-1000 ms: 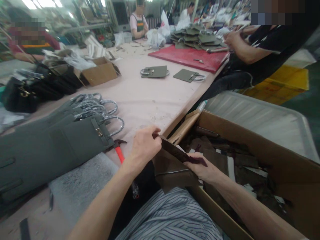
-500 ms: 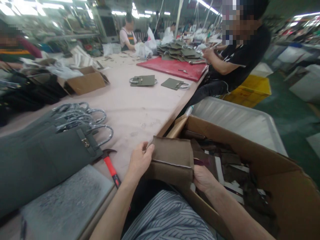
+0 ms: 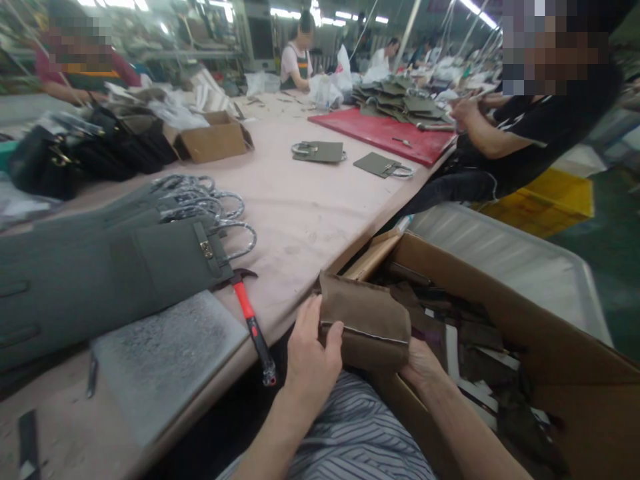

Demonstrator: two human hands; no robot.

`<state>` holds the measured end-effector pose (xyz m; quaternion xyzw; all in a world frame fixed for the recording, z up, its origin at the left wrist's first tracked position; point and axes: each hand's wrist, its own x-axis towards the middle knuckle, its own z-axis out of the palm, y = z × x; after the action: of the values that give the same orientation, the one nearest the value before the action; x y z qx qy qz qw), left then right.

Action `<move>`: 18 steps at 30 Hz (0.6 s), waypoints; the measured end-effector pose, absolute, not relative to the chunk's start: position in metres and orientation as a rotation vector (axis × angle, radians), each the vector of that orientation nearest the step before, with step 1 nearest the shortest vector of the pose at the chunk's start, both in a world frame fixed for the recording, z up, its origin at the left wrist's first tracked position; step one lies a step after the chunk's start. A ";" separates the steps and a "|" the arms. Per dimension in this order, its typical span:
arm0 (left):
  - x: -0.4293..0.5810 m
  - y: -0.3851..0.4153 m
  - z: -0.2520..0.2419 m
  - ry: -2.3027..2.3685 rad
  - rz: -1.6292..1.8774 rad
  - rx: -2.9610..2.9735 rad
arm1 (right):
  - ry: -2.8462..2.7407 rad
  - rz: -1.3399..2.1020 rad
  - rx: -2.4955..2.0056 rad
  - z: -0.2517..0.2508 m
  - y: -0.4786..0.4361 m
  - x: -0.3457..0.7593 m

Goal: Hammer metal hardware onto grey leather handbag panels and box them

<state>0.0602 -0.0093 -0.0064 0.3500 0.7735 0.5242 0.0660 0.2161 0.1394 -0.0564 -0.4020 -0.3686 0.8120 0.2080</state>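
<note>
Between my two hands is a brown fabric bag lining [image 3: 367, 310] with a pale seam line across it, held over the near edge of the table and the box. My left hand [image 3: 315, 350] grips its left side, thumb on the front face. At the lower right corner, my right hand [image 3: 423, 363] holds the piece, its fingers partly hidden behind the cloth. Right beside it, an open cardboard box [image 3: 565, 347] contains more brown pieces [image 3: 480, 333] with white strips. A claw hammer [image 3: 249, 310] with a red and black handle lies left of my left hand.
Grey-green bag panels [image 3: 150, 260] with wrapped handles lie on the table at left, by a grey slab [image 3: 170, 360]. Two small bag pieces [image 3: 320, 152] lie farther back, near a red board [image 3: 380, 130]. A co-worker [image 3: 560, 113] sits at right.
The view has swung left, so the table contents appear farther right. My left hand has moved down the lining's left side, its thumb now across the front. Both hands still hold the lining.
</note>
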 end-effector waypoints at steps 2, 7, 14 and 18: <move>0.073 -0.012 -0.011 2.424 1.597 1.132 | -1.009 2.253 -1.135 -0.064 0.139 0.218; 0.098 -0.014 -0.010 2.563 1.584 1.338 | -0.900 2.226 -1.133 -0.072 0.137 0.221; 0.121 -0.012 -0.002 2.578 1.620 1.577 | -0.910 2.333 -1.105 -0.064 0.132 0.217; 0.119 -0.012 0.003 2.504 1.663 1.666 | -0.996 2.237 -1.129 -0.071 0.135 0.221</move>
<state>0.1193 -0.0125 0.0030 0.4795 0.7206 0.4786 -0.1474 0.2212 0.1350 -0.0714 -0.4083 -0.3603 0.8092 0.2208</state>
